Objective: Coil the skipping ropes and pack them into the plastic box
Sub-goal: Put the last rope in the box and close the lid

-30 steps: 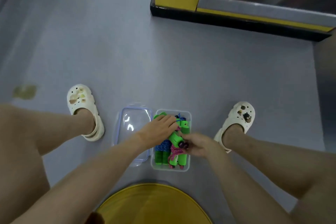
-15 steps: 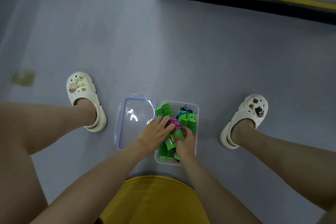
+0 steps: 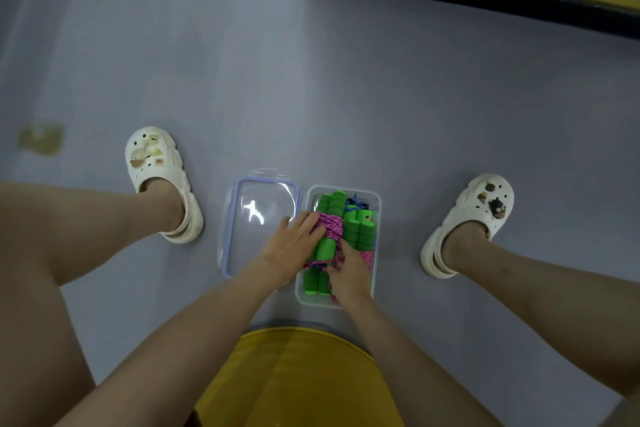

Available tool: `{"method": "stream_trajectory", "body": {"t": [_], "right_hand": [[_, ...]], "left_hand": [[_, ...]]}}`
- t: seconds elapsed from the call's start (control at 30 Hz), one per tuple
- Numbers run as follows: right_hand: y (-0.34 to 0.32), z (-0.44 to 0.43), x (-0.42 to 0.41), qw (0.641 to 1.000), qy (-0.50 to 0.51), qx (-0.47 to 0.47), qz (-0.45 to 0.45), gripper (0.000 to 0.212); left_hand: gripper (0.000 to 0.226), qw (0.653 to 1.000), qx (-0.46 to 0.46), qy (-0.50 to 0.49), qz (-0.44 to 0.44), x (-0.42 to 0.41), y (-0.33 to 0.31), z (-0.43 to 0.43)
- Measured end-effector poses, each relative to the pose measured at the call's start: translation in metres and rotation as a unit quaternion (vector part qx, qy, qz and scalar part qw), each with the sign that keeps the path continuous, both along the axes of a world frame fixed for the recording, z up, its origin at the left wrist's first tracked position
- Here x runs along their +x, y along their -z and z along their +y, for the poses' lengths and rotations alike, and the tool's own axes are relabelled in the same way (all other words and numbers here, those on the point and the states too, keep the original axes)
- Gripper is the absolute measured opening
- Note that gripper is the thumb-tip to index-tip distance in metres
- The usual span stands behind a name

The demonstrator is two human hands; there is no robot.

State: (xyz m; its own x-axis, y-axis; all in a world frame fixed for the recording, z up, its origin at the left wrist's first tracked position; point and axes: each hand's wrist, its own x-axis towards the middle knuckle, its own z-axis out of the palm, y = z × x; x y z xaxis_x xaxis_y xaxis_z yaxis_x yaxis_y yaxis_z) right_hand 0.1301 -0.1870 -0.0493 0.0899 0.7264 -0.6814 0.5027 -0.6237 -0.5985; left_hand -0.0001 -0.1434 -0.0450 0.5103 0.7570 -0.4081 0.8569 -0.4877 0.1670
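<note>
Past the yellow garment (image 3: 298, 381) at the near edge, the clear plastic box (image 3: 378, 218) stands on the grey floor (image 3: 311, 97) between two cream clogs (image 3: 156, 166), packed with green-handled skipping ropes. The right hand (image 3: 348, 270), at the box's near end, pinches a strand of the pink rope (image 3: 330, 224) in curled fingers, while the left hand (image 3: 294, 246) reaches over the left wall and presses nearly straight fingers onto that rope's coil around its green handles (image 3: 325, 248). A blue rope (image 3: 355, 201) lies at the far end, and the clear lid (image 3: 259, 211) lies flat, touching the box's left side.
</note>
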Motion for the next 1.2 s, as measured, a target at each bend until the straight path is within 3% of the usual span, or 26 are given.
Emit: {"method": "stream_trajectory", "body": {"t": [0.1,0.2,0.37,0.47,0.7,0.87,1.1,1.2], "right_hand": [[-0.013,0.011,0.005,0.992,-0.061,-0.009,-0.109,0.034],[-0.013,0.012,0.017,0.977,-0.111,0.025,-0.182,0.044],[-0.007,0.008,0.031,0.959,-0.208,0.021,-0.190,0.038],[-0.005,0.008,0.031,0.942,-0.267,0.003,-0.202,0.060],[0.001,0.005,0.028,0.940,-0.276,-0.008,-0.202,0.078],[0.002,-0.003,0.027,0.951,-0.238,0.027,-0.195,0.061],[-0.001,0.000,0.027,0.955,-0.197,0.073,-0.211,0.029],[0.000,0.000,0.026,0.940,-0.234,0.068,-0.237,0.035]], "left_hand": [[0.052,0.999,0.018,0.009,-0.030,0.000,0.003,0.000],[0.067,0.999,0.003,0.006,-0.046,0.002,0.006,-0.001],[0.072,0.999,-0.027,0.030,-0.017,0.009,0.010,0.000],[0.074,0.995,-0.076,0.060,0.031,0.015,0.014,-0.002],[0.075,0.991,-0.126,-0.020,0.037,0.038,0.024,-0.016],[0.072,0.988,-0.125,-0.085,0.036,0.052,0.027,-0.026],[0.083,0.990,-0.122,-0.074,-0.005,0.036,0.026,-0.022],[0.087,0.990,-0.080,-0.094,-0.063,0.017,0.018,-0.022]]}}
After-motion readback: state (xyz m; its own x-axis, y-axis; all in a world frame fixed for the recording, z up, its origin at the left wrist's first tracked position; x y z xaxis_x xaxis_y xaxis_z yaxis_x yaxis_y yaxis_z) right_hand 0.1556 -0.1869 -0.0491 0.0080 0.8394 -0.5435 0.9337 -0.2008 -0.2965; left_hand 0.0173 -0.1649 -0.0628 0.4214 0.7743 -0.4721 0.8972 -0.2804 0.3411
